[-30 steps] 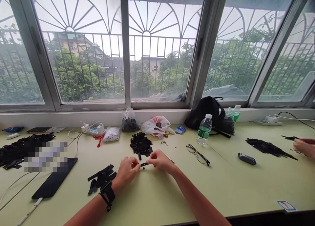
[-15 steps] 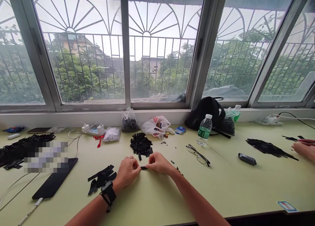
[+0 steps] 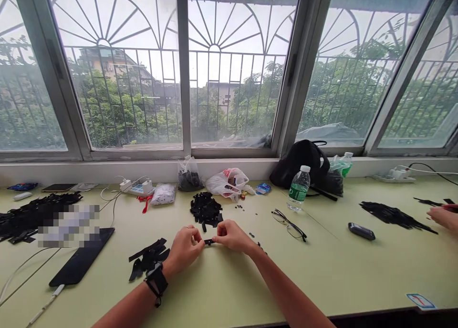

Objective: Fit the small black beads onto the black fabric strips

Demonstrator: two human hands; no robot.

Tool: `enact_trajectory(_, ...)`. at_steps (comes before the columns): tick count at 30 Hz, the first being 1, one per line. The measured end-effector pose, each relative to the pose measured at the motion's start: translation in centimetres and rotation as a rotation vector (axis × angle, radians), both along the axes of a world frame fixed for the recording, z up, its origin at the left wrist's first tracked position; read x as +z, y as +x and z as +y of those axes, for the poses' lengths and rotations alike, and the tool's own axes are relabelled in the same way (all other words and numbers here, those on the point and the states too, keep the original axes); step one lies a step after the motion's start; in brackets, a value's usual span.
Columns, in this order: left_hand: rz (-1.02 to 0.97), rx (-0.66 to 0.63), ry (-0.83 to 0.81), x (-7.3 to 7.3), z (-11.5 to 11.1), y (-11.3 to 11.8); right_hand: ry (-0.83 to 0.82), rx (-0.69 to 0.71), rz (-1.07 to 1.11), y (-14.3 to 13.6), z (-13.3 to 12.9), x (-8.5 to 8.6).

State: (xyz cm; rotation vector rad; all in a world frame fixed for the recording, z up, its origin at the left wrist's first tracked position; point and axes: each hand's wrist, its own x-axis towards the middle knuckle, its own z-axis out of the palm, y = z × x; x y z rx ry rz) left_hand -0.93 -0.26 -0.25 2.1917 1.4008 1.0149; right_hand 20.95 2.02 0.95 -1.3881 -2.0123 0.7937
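Note:
Between my two hands, just above or on the pale green table (image 3: 307, 280), is a short black strip (image 3: 208, 242). My left hand (image 3: 186, 247), with a black watch on its wrist, pinches the strip's left end. At the other end, the thumb and fingers of my right hand (image 3: 231, 235) are closed on it. Beyond the hands lies a heap of short black pieces (image 3: 205, 209). Longer black strips (image 3: 148, 259) are spread beside my left wrist. Several small dark rings (image 3: 252, 235) lie to the right of my right hand.
Folded glasses (image 3: 289, 225), a water bottle (image 3: 299, 189) and a black case (image 3: 361, 231) stand or lie to the right. A dark tablet (image 3: 82, 259) with a cable is at left. Another person's hand (image 3: 443, 217) is at far right, near a black strip pile (image 3: 397, 217).
The view has shifted very slightly. Both hands stay in nearly the same place, and a little more of the black strip shows between the fingers.

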Motion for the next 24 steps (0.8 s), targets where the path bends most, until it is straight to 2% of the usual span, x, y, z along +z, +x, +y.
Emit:
enact_trajectory(13,0.011,0.002,-0.052,0.38,-0.19,-0.08,-0.001,0.011,-0.114,0.04,0.15,-0.46)
enact_trajectory(24,0.013,0.062,-0.084,0.68,-0.21,0.2,-0.007,0.001,-0.139,-0.25,0.18,-0.36)
